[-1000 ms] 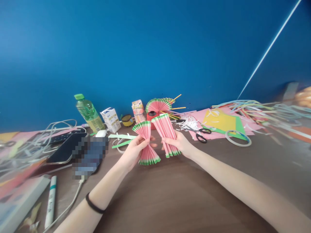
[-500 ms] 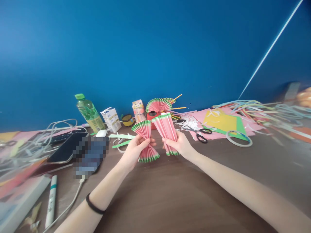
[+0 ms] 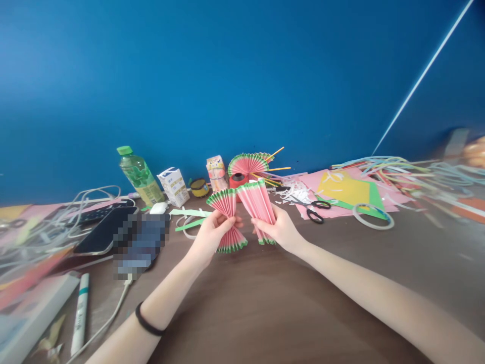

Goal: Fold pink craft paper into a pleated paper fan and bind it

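Note:
My left hand (image 3: pixel 216 226) pinches a pleated paper fan (image 3: pixel 224 203) at its middle; the paper is pink with green edges and spreads out above and below the fingers. My right hand (image 3: pixel 279 228) is closed on a second piece of pleated paper (image 3: pixel 254 198), also pink with green ends, its folds less spread. Both pieces are held up over the brown table, side by side, with their upper corners meeting or overlapping. Behind them a finished-looking round pink and green fan (image 3: pixel 248 165) leans by the blue wall, with thin yellow sticks beside it.
Black-handled scissors (image 3: pixel 317 212), a tape roll (image 3: pixel 373 216) and coloured paper sheets (image 3: pixel 344 192) lie to the right. On the left are a green-capped bottle (image 3: pixel 139 174), a white carton (image 3: pixel 173 187), phones (image 3: pixel 108 230), cables and a marker (image 3: pixel 80 313). A red tape roll (image 3: pixel 238 182) stands behind my hands.
My right hand has shifted slightly left with its pleated paper, bringing it closer to the fan in my left hand. The left hand has barely moved.

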Demonstrator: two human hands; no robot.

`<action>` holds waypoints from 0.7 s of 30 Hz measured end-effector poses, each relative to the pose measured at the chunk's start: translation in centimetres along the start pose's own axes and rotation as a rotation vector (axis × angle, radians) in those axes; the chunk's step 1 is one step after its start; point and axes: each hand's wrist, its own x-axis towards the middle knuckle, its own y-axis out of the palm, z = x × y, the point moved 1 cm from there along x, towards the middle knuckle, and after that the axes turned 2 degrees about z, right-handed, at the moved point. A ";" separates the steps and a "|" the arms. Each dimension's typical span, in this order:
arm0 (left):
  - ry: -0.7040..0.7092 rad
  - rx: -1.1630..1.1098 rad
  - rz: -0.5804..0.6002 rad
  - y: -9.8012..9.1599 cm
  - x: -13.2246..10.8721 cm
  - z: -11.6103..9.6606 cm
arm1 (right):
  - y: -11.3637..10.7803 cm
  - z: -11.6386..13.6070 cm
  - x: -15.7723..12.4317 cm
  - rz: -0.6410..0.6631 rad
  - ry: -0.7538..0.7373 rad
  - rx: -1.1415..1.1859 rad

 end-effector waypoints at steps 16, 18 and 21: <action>-0.009 0.024 0.020 0.4 -0.2 -0.2 | 0.2 0.5 -0.3 0.034 0.009 -0.016; -0.013 0.030 0.027 0.4 -0.3 -0.3 | 0.2 0.5 -0.3 0.042 0.009 -0.027; -0.021 0.045 0.040 0.5 -0.4 -0.4 | 0.2 0.4 -0.3 0.049 0.008 -0.049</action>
